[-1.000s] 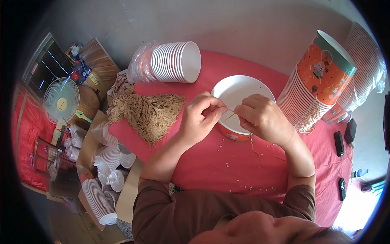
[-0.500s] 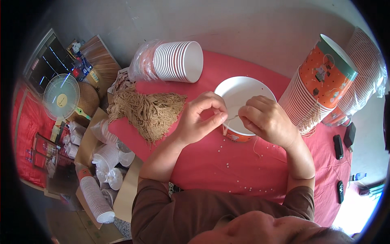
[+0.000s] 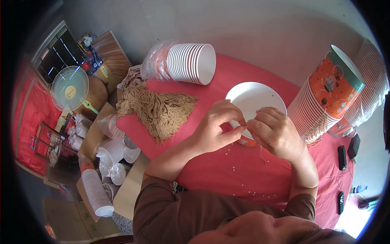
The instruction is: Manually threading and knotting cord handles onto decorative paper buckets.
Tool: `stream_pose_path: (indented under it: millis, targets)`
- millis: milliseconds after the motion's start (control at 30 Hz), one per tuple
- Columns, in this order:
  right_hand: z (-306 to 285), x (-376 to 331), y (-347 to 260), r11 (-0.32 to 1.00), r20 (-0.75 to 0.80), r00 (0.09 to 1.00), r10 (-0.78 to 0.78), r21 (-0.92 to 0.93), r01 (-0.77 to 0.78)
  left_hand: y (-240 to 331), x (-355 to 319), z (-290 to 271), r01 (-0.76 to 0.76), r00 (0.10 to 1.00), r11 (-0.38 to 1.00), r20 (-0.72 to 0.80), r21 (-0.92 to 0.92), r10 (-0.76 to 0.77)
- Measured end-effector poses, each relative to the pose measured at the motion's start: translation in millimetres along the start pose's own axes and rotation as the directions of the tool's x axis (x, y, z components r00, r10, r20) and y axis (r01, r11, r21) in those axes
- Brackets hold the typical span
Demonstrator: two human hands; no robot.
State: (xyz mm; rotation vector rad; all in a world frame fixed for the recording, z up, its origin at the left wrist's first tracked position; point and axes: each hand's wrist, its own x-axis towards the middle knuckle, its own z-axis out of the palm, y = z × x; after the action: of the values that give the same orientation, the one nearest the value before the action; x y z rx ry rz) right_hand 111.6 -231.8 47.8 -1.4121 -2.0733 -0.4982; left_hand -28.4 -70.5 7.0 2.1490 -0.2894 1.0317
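Observation:
A white-lined paper bucket [image 3: 260, 94] with an orange outside stands on the red-covered table in front of me. Over its near rim, my left hand [image 3: 219, 127] is closed in a pinch, thumb and index fingertip together. My right hand [image 3: 279, 133] is closed too, its fingertips meeting those of the left. A thin tan cord [image 3: 263, 157] hangs below the right hand; the stretch between the fingertips is mostly hidden. To the left lies a heap of tan cords [image 3: 162, 110]. A tall stack of orange and green paper buckets [image 3: 331, 89] leans at the right, with cords tucked against its side.
A plastic-wrapped stack of white buckets [image 3: 191, 63] lies at the back. Small white dots [image 3: 248, 186] are scattered on the red tablecloth [image 3: 211, 171]. Dark devices [image 3: 342, 157] lie at the right edge. Left of the table are an open carton [image 3: 132, 183] of cups and a fan [image 3: 70, 90].
My fingertips have come together, closing the gap where the cord showed between them. The whole view has shifted slightly, so the table things appear farther right and lower.

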Motion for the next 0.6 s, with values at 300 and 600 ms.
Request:
stream_pose_path:
  millis: [300, 600]
  targets:
    - [-6.0, 2.3, 0.0, 0.991, -0.006, 0.999, -0.046, -0.122, 0.045, 0.0, -1.0, 0.6, 0.03, 0.999, 1.0, -0.019, 0.006, -0.03]
    - [-25.5, -3.2, 9.6, 0.976, -0.159, 0.987, 0.007, -0.216, -0.042, -10.2, -4.1, 0.0, 0.047, 0.999, 0.999, 0.018, 0.012, -0.047]
